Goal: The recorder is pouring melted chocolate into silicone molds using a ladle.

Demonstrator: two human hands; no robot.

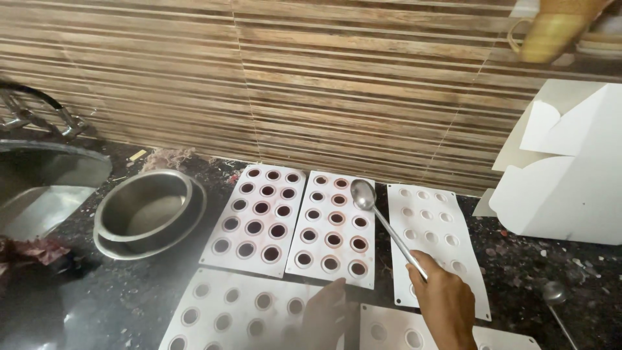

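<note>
While the right hand (446,299) is closed around the lower end of the long steel ladle (382,223), the ladle's round bowl hangs above the right edge of the second filled mould (334,227), close to its top right cavity. This white silicone mould has round cavities ringed with a dark, reddish-brown filling, and the first filled mould (259,217) just beside it on the left looks the same. To the right lies an unfilled white mould (437,240), partly under the ladle handle, and two more white moulds (240,311) lie in front, nearer to the person. The left hand (327,314) is blurred over the near mould; I cannot tell if its fingers are apart or together, and it seems to hold nothing.

In my judgement, good work here depends on a level ladle bowl, so nothing drips on the white borders between cavities. The grip is far from the bowl, so small wrist turns will swing the bowl a lot; slow movement is safer. The soft moulds can bend, so it is better not to push them.

Two nested steel bowls (149,210) stand on the dark counter (538,266) at the left, and a white cardboard box (570,175) at the right.
</note>
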